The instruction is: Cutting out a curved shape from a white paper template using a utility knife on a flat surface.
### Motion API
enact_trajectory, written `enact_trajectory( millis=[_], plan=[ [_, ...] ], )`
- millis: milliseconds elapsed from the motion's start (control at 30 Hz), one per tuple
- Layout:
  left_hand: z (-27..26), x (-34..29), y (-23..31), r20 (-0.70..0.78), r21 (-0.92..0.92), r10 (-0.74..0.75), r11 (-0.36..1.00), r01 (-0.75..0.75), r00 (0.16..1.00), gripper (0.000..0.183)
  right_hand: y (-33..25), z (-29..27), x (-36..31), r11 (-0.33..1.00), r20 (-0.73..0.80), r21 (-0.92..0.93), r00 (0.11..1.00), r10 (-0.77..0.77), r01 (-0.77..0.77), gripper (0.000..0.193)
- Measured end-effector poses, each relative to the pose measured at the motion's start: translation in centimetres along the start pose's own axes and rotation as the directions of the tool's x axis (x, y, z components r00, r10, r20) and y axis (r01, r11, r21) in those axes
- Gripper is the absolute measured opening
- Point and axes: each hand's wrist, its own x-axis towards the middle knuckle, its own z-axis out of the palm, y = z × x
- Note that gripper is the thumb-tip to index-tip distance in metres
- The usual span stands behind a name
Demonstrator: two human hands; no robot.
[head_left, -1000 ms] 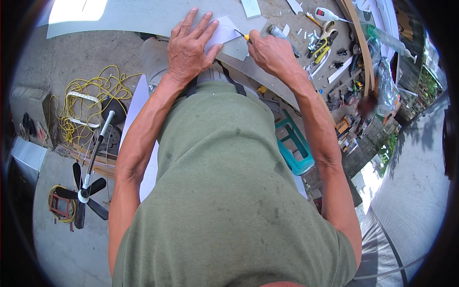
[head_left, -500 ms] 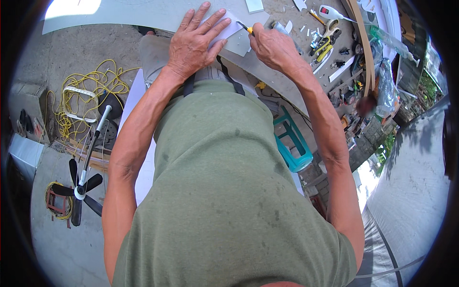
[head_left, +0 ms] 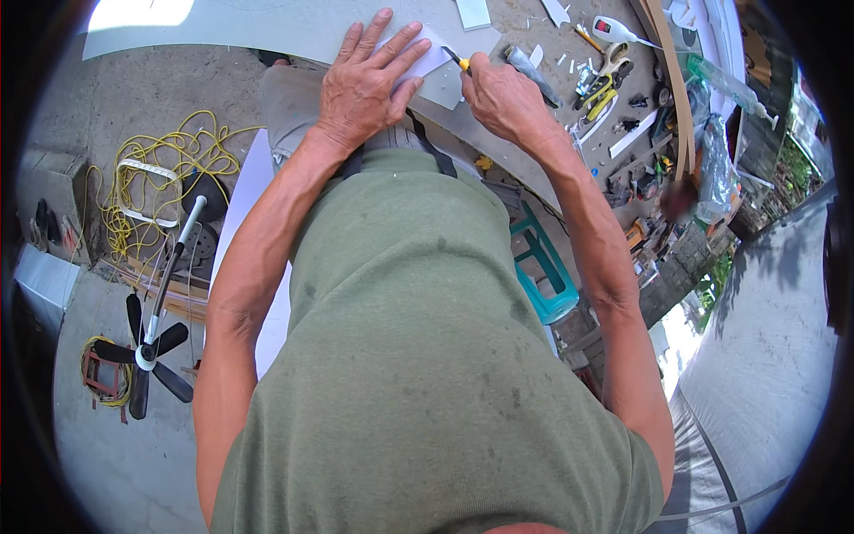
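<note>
- Under the left hand (head_left: 365, 89): a white sheet (head_left: 431, 55), its free part showing beyond the fingertips, toward the right hand (head_left: 507, 96).
- Left hand: palm down, fingers extended and spread apart, laid flat on the sheet and grasping nothing.
- Right hand: curled closed around the handle of a yellow-and-black cutter (head_left: 463, 64); the thin dark tip points toward the left hand and lies at the sheet's near-right margin. Contact between tip and sheet cannot be told.
- Between the hands, below the white sheet: a pale grey piece (head_left: 442, 89), partly covered by it.
- Beyond the left hand and to its left: a broad pale panel (head_left: 258, 34), brightly lit at its far corner.
- Just right of the right hand: a grey cylindrical object (head_left: 534, 80) on the surface (head_left: 520, 25).
- Farther right of the right hand: scissors (head_left: 614, 58) with pale handles, a yellow-and-black hand tool (head_left: 600, 98), and a narrow white strip (head_left: 633, 133).
- Well below the right hand, beside its forearm: a teal stool (head_left: 556, 283).
</note>
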Motion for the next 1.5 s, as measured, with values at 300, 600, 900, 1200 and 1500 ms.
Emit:
enact_trajectory(
  millis=[300, 600, 900, 1200, 1500],
  plan=[
    [0.6, -0.3, -0.2, 0.001, -0.006, -0.020, 1.000, 0.020, 1.000, 0.055, -0.1, 0.3, -0.3, 1.000, -0.020, 0.024, 1.000, 0.008, -0.008, 0.032],
    [0.4, -0.1, -0.1, -0.009, -0.005, -0.015, 1.000, 0.015, 1.000, 0.054, -0.4, 0.4, -0.4, 0.998, 0.004, 0.048, 0.999, 0.047, -0.047, 0.032],
    [0.6, -0.2, -0.2, -0.014, -0.001, -0.017, 1.000, 0.017, 1.000, 0.054, -1.6, 0.5, -1.2, 0.984, -0.008, 0.137, 0.993, 0.118, -0.115, 0.036],
    [0.6, -0.2, -0.1, -0.026, -0.028, -0.026, 0.999, 0.026, 0.999, 0.054, -1.8, 1.3, -1.3, 0.965, -0.037, 0.204, 0.984, 0.176, -0.165, 0.037],
    [-0.7, -1.8, -0.4, -0.041, -0.124, -0.079, 0.990, 0.073, 0.996, 0.056, -0.4, -1.0, 1.5, 0.974, -0.042, -0.179, 0.988, -0.150, 0.140, 0.028]
  ],
)
